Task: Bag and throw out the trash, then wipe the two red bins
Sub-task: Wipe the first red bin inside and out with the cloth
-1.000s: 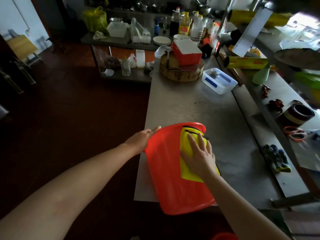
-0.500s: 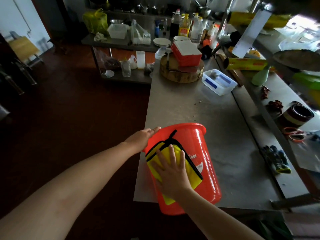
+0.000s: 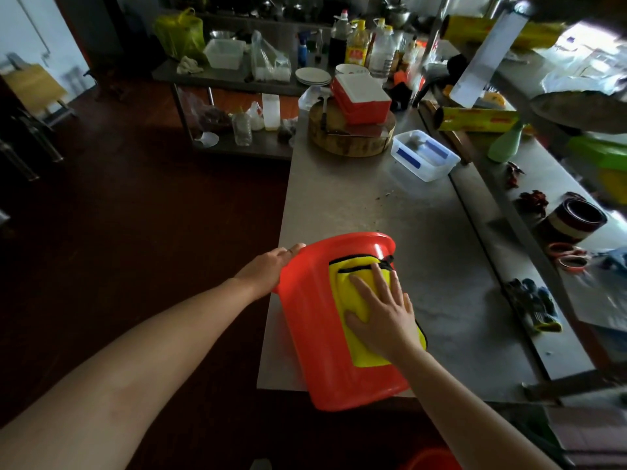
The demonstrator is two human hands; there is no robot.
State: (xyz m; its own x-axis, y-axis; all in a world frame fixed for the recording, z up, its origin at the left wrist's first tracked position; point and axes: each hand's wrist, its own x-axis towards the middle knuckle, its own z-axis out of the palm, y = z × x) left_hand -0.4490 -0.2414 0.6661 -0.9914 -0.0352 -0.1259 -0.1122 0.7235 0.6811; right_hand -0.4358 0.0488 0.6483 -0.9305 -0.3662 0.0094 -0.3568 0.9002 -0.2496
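A red bin [image 3: 317, 337] lies tilted on its side at the near left corner of the steel table [image 3: 366, 205], its base toward me and hanging over the edge. My left hand [image 3: 271, 269] rests on the bin's rim at the left, fingers fairly straight. My right hand [image 3: 381, 312] presses flat on a yellow cloth with black trim [image 3: 356, 283] against the bin's upper right side. A second red bin [image 3: 431, 459] shows as a sliver at the bottom edge.
A round wooden chopping block [image 3: 353, 140] with a red box [image 3: 361, 98] on it stands at the table's far end, beside a clear tub [image 3: 424, 156]. Gloves [image 3: 534, 305] and tape rolls lie on the right counter. Dark floor is to the left.
My right hand swept the yellow cloth from the bin's left side back across to its right side, up toward the rim. The left hand stayed on the rim.
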